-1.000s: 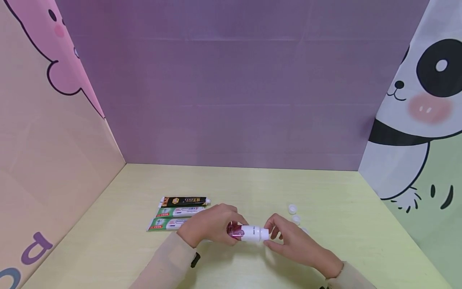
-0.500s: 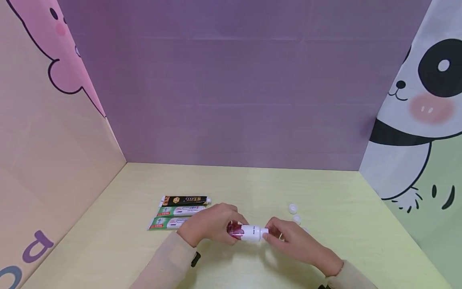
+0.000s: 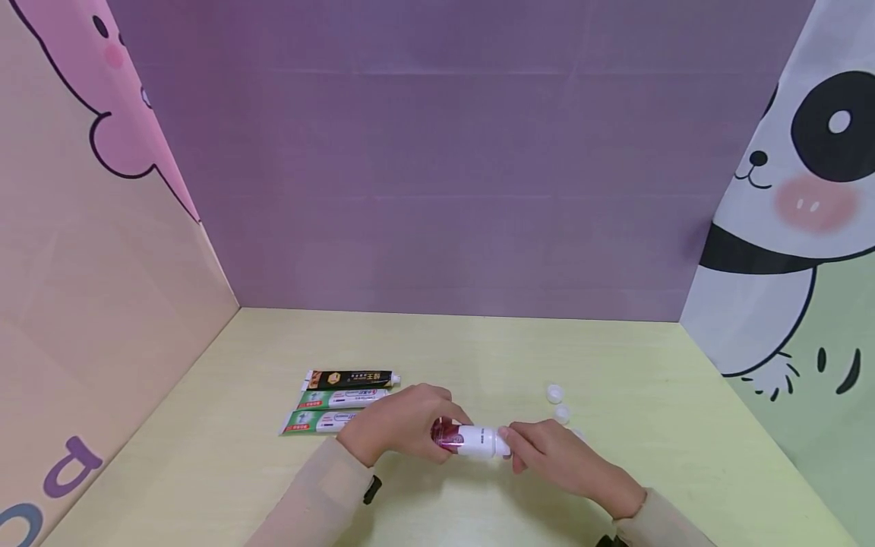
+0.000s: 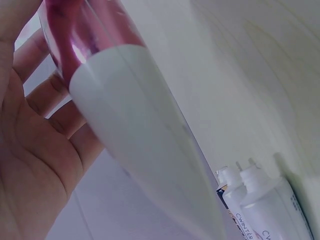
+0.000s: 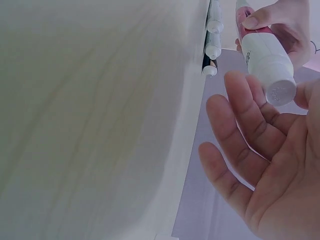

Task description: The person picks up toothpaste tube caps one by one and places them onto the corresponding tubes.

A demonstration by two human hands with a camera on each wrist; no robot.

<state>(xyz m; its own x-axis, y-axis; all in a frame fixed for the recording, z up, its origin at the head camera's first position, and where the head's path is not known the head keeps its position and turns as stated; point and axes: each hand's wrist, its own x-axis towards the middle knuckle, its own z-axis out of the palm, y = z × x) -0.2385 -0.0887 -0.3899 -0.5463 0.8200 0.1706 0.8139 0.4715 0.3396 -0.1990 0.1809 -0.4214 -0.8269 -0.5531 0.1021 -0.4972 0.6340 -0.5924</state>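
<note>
A pink-and-white tube is held level above the table, its metallic pink end to the left. My left hand grips it around that end, and in the left wrist view several fingers lie behind the tube. At its right end, my right hand pinches the white cap between thumb and forefinger. The other fingers of the right hand are spread, with nothing in them. My palm hides the tube's far left tip in the head view.
To the left lie a black toothpaste tube and two green-and-white tubes, side by side, white necks pointing right. White caps lie behind my right hand, one partly hidden. A purple wall stands behind the table.
My right thumb and fingers have closed in on the cap, and the right hand has turned over it. The tube and my left hand stay almost in place.
</note>
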